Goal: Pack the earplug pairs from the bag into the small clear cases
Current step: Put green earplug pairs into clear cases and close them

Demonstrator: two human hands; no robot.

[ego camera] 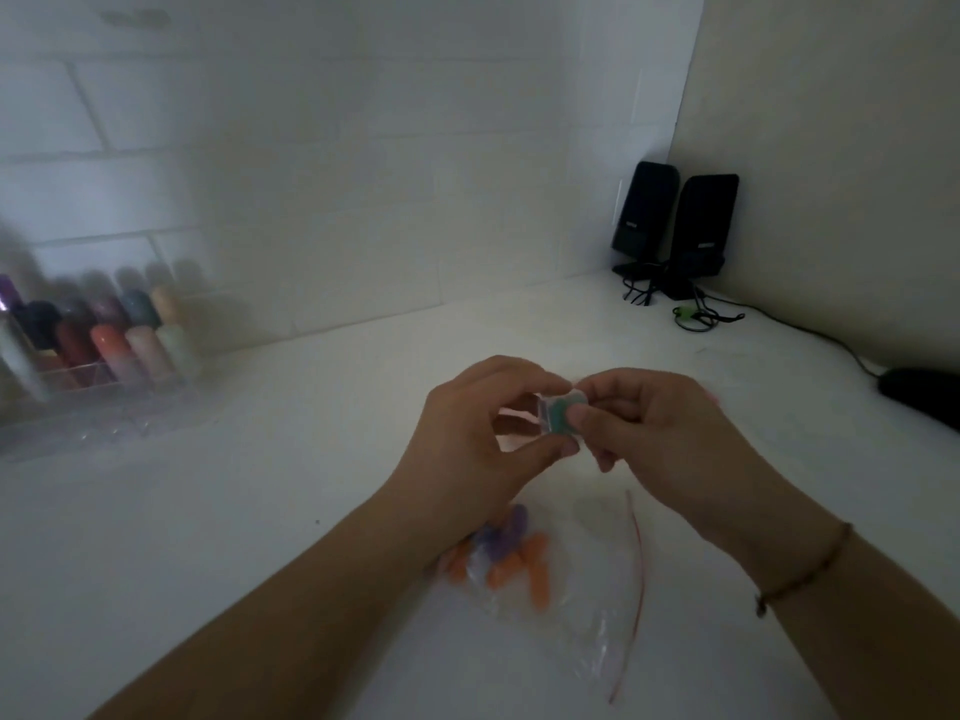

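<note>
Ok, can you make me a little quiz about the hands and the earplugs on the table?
1. True or false: both hands hold the small clear case.
2. What colour is the earplug inside it? A orange, B green, C black.
3. Fill in: the orange earplugs lie inside the ____ on the table.

Key:
1. True: the left hand and right hand pinch it between them.
2. B.
3. Bag: the clear bag under the wrists, which also holds a purple earplug.

No legible text anywhere; small marks on the speakers point(675, 220) too blurred.
</note>
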